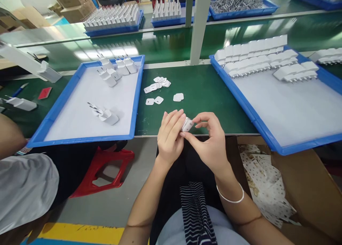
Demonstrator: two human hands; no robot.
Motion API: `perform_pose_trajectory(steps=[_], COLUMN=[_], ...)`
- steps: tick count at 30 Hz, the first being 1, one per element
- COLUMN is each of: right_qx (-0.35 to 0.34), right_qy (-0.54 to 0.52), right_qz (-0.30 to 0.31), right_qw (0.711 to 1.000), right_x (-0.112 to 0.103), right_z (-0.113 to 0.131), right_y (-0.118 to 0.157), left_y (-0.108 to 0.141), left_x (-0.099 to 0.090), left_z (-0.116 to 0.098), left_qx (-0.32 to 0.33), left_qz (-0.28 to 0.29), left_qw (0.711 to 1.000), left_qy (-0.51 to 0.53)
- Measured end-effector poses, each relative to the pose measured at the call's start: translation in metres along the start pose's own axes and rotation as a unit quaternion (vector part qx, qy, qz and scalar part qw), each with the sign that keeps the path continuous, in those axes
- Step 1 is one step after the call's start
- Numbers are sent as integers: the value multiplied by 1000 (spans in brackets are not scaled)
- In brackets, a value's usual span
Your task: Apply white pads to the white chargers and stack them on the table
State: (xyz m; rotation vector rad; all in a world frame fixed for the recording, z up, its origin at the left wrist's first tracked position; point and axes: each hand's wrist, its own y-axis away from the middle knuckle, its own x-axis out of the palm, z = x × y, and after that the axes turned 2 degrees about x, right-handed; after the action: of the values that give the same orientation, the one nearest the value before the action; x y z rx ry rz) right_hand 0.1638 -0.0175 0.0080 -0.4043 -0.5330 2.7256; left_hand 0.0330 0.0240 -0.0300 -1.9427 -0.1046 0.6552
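A small white plug charger (187, 124) is held over the front edge of the green bench. My left hand (170, 135) is closed around it, fingers laid along its far side, hiding most of its body. At its exposed end, my right hand (210, 143) pinches with the thumb against the charger and a bent forefinger at the other side. Just beyond the hands lie thin white rounded-square covers: a small overlapping pair (178, 97), two more (154, 101) to the left, and a loose pile (160, 83) behind them.
A blue-rimmed tray (139, 92) at left bears several white chargers (107, 116) with pins. Another tray (240, 108) at right holds rows of chargers (248, 65). A white post (198, 27) rises behind. A cardboard box (307, 181) stands below right; a co-worker's sleeve (29, 188) shows left.
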Motion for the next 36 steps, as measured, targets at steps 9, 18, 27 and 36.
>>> perform_pose_trajectory(steps=[9,18,27,36], right_qx=[64,-217,54,226], right_qy=[-141,-26,-82,-168], right_qz=[71,-79,82,327], right_qw=[985,973,992,902], right_x=[-7,-8,-46,-56], right_z=[-3,2,27,44], right_y=[-3,15,-4,-38], left_y=[-9,-5,-6,-10], left_x=[-8,-13,-36,-58], left_z=[1,1,-2,-5], left_qx=[-32,-221,-322,-295], left_qz=[15,127,112,220], left_qw=[999,951,777,749], left_qy=[-14,175,530,551])
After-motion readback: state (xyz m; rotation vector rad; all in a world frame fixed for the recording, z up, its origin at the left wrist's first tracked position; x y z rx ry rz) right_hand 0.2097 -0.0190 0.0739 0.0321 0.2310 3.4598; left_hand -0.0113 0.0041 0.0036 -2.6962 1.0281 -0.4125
